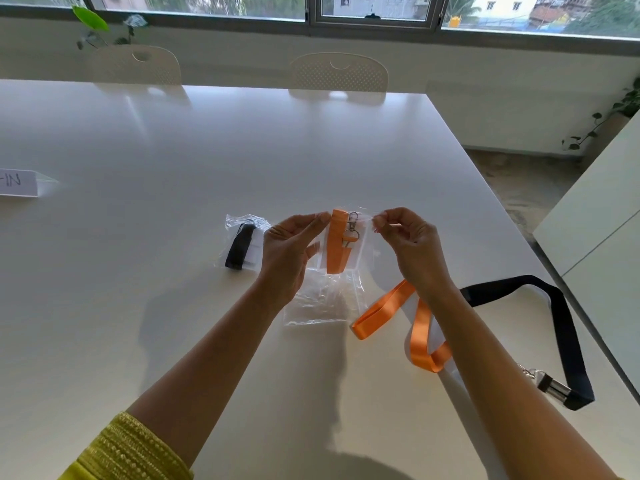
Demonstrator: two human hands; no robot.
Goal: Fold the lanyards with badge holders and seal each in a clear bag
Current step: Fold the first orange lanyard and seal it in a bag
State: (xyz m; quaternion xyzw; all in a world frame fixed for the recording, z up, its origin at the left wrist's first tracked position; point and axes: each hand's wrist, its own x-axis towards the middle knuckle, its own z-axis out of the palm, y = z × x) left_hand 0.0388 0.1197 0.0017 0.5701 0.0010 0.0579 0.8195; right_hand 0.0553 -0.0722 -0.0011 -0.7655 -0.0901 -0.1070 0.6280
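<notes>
Nearest the viewer, a mustard-yellow sleeve with a ribbed, beaded texture covers the left forearm. To the right, two unpacked lanyards lie on the smooth white table: a loose orange lanyard, satin and shiny, looped over itself, and a black lanyard of matte woven strap with a metal clip at its near end. Both probably wait their turn. Between the forearms lie spare clear bags, thin, crinkled and glossy.

Above those, both hands hold one clear bag lifted off the table. The left hand pinches its top left corner and the right hand pinches the top right, each between thumb and fingertips, likely to stretch the mouth flat so the strip can be pressed closed. Inside sits a folded orange lanyard, a narrow flat bundle, with its silver swivel hook near the opening. Whether the strip is already sealed is hard to judge, since the plastic is nearly invisible there.

Just left rests a packed bag with a black strap folded inside, set aside as finished. Farther left stands a folded paper card; beyond the table's far edge, two perforated pale chairs.
</notes>
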